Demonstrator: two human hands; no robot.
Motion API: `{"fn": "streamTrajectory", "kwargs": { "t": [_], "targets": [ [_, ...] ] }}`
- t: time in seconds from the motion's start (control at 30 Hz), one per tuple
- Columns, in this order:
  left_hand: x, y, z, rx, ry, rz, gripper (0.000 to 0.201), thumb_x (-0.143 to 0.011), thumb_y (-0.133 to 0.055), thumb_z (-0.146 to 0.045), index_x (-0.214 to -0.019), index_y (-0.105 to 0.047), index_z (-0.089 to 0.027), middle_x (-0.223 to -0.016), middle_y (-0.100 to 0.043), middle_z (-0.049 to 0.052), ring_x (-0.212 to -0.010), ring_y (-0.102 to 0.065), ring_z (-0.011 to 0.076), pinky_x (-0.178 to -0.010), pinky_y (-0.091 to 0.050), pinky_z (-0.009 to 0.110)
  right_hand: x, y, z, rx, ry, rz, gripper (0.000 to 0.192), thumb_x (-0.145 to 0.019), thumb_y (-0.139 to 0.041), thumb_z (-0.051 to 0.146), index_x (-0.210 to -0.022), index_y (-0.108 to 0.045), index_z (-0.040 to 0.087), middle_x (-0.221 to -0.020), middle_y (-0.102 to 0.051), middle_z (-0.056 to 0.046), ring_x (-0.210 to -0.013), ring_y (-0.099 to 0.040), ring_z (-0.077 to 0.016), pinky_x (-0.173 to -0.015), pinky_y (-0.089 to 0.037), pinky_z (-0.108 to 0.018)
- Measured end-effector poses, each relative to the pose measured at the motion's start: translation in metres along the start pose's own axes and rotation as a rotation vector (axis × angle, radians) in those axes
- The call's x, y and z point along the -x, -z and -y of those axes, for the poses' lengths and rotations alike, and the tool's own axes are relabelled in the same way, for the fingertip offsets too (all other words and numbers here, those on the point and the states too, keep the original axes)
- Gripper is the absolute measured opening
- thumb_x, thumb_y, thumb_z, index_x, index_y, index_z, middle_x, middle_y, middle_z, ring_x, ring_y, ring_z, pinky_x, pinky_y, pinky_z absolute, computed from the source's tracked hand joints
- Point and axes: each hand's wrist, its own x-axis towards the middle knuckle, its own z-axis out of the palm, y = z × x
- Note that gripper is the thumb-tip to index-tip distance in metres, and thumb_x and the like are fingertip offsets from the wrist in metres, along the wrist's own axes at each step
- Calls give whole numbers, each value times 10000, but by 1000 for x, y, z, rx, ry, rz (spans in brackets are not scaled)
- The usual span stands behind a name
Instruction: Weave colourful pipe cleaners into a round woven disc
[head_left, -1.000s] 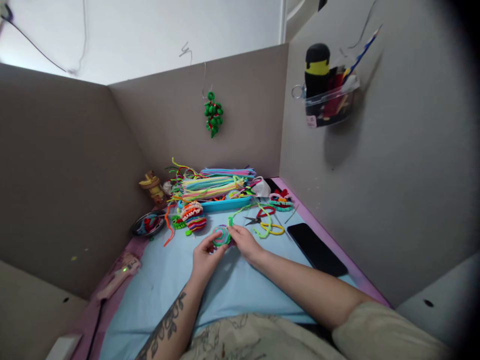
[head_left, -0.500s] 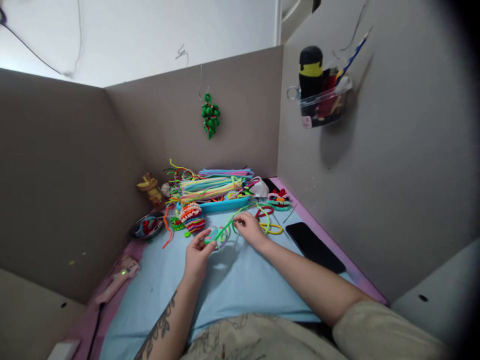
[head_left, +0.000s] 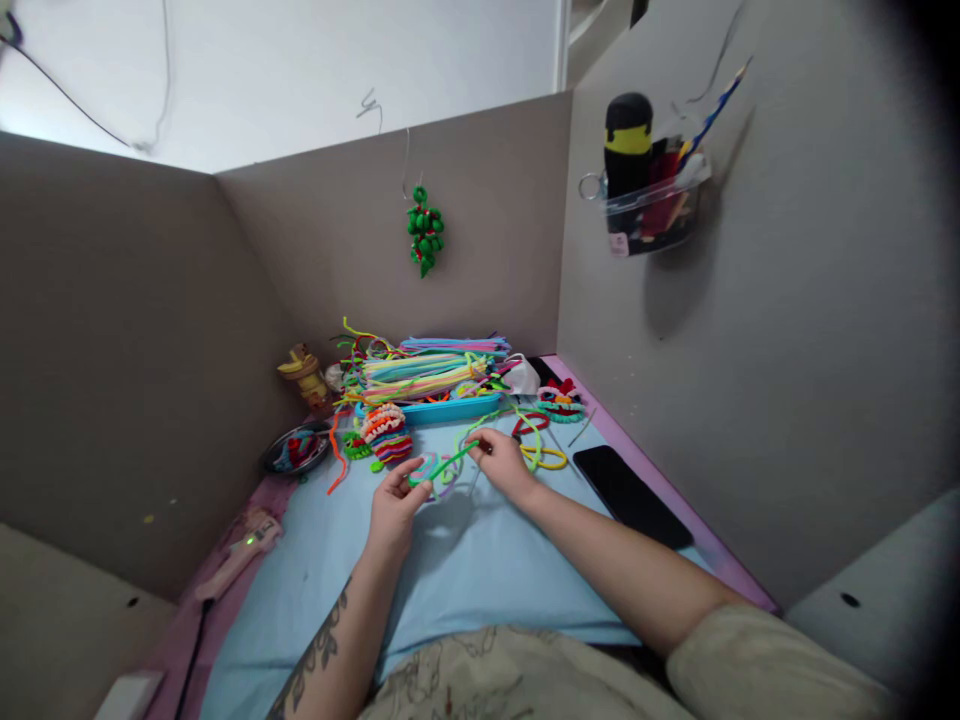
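Partitions [head_left: 495, 250], grey, on three sides. Counter [head_left: 180, 640] between them, pink, mostly under pale blue cloth [head_left: 300, 565]. Blue tray [head_left: 450, 410] at the back, heaped with bundled fuzzy stems [head_left: 427, 370]. Dark phone [head_left: 634, 495] flat to the right, apart from both hands. Left hand [head_left: 394, 500] pinching the near side of a spiral coil [head_left: 431, 465], thumb against fingers; right hand [head_left: 499, 458] pinching the upper end of a green stem [head_left: 454, 460]. Striped piece [head_left: 388, 435] just beyond the left fingers. Red and yellow loops [head_left: 547, 458] beside the right hand (scissor handles, by the look; blades hidden). Coil, pastel-banded, between the hands, over the cloth. Green stem slanting up from left thumb to right fingertips, fairly straight; join with coil too small to make out.

On handling: support the coil flat near its rim, without squeezing turns out of line. Apply light, even tension on the stem; no tugging (wire core likely, kinks hard to undo). Best bent in small steps. Mind the loose pale green strand [head_left: 538, 432] near the right hand, easily snagged.
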Motion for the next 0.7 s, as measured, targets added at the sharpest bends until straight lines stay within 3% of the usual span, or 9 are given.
{"fn": "streamTrajectory", "kwargs": {
  "t": [0.2, 0.37, 0.53, 0.7],
  "targets": [
    [-1, 1, 0, -29, -17, -16, 489, -546, -751, -262, -1006, -625, -153, -705, -625, -6, -589, -558, 97, -594, -466, 231, 7, 7, 21, -350, -10, -62, 132, -684, -620, 293, -759, -619, 183, -713, -603, -20, -617, -518, -135, -571, -411, -263],
    [1, -1, 0, -98, -56, 17, 511, -570, -740, -295, -1039, -613, -137, -700, -616, 10, -574, -544, 102, -558, -442, 226, 6, 4, 28, -544, -141, 54, 140, -646, -648, 298, -702, -597, 180, -511, -519, 33, -443, -424, -92, -441, -333, -236],
    [5, -2, -2, -199, -98, 56, 475, -567, -740, -308, -999, -640, -135, -537, -493, -44, -458, -407, 68, -454, -328, 196, -2, 4, 24, -763, -470, 127, 149, -572, -647, 222, -624, -520, 164, -475, -501, 45, -385, -388, -54, -362, -223, -181],
    [7, 0, -1, -334, -188, 144, 406, -593, -722, -298, -960, -659, -137, -529, -467, -44, -471, -344, 67, -458, -282, 199, -5, 8, 20, -839, -867, 415, 156, -643, -552, 149, -579, -412, 170, -404, -362, 91, -307, -238, -13, -316, -70, -145]
  ]
}}
